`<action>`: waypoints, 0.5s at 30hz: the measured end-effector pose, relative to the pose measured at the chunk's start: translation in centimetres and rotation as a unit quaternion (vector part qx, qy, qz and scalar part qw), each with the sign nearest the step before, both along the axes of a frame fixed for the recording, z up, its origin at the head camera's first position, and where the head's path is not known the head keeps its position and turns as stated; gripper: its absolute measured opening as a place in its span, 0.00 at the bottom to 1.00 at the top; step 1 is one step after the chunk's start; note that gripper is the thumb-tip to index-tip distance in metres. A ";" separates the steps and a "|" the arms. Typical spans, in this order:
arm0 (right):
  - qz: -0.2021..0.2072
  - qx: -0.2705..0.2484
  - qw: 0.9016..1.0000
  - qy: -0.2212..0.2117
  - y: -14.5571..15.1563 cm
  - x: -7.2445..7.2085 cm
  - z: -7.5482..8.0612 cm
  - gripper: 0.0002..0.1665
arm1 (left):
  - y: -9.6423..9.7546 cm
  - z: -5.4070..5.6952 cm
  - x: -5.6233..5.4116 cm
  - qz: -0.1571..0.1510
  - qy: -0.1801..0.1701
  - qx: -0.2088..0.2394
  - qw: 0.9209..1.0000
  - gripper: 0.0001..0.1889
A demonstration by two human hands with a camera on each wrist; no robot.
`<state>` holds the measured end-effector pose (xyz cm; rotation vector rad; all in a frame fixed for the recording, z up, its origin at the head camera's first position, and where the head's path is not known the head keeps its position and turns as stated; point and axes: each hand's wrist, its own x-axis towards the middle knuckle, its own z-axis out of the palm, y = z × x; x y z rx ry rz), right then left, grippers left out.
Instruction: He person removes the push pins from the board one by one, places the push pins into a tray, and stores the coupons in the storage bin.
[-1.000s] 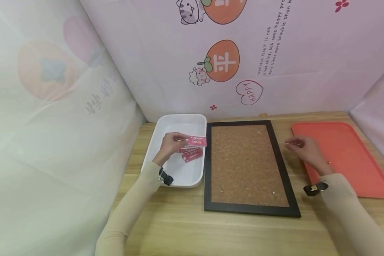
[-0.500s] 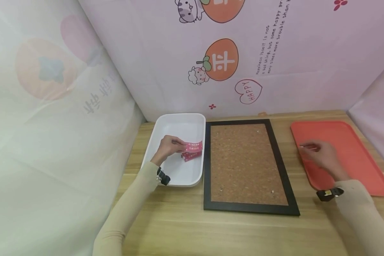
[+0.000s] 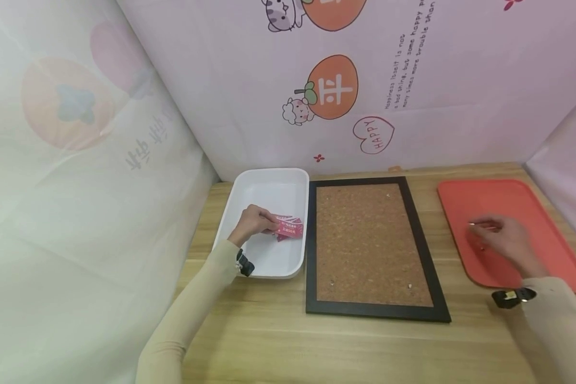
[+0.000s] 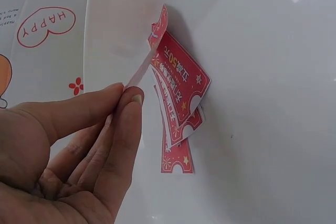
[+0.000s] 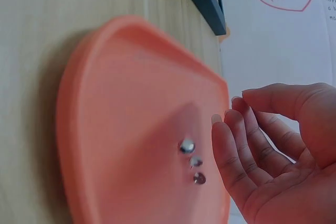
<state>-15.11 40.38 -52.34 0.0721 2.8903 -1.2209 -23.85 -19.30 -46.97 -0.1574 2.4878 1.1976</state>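
Note:
My left hand (image 3: 255,223) pinches a pink-red paper coupon (image 3: 290,229) between thumb and fingers, low inside the white bin (image 3: 269,177). Seen edge-on in the left wrist view, the held coupon (image 4: 139,70) bends at its far end. Several more coupons (image 4: 184,77) lie fanned in the bin just beyond the fingertips. Over the red tray (image 3: 496,194) hovers my right hand (image 3: 506,242), fingers loosely bent, thumb tip near the index tip. Nothing shows between them in the right wrist view. Below that hand, three small silver thumbtacks (image 5: 196,161) lie on the tray.
Between bin and tray lies a cork board (image 3: 367,240) with a black frame (image 3: 379,310). Small silver tacks (image 3: 410,286) sit near its corners. A printed cloth (image 3: 249,96) hangs behind the wooden table (image 3: 345,352), and another closes the left side.
My right hand has moved right, from beside the cork board to above the red tray. My left hand has lowered the coupon towards the others in the bin.

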 end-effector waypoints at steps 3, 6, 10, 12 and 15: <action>-0.004 0.006 1.000 -0.006 0.6 0.2 -0.1 0.26 | 0.1 -0.1 -0.1 0.001 -0.001 0.000 1.000 0.09; -0.004 0.006 1.000 -0.012 1.0 0.3 -0.3 0.25 | 0.0 -0.1 -0.3 -0.005 -0.007 -0.013 1.000 0.08; -0.005 0.004 1.000 -0.011 1.4 0.5 -0.6 0.24 | 0.0 -0.2 -0.5 -0.029 -0.018 -0.050 0.998 0.08; -0.005 0.003 1.000 -0.012 1.5 0.5 -0.7 0.24 | 0.0 -0.2 -0.5 -0.042 -0.019 -0.066 0.997 0.08; -0.006 0.001 1.000 -0.019 1.8 0.6 -0.8 0.25 | 0.0 -0.3 -0.4 -0.059 -0.016 -0.082 0.995 0.08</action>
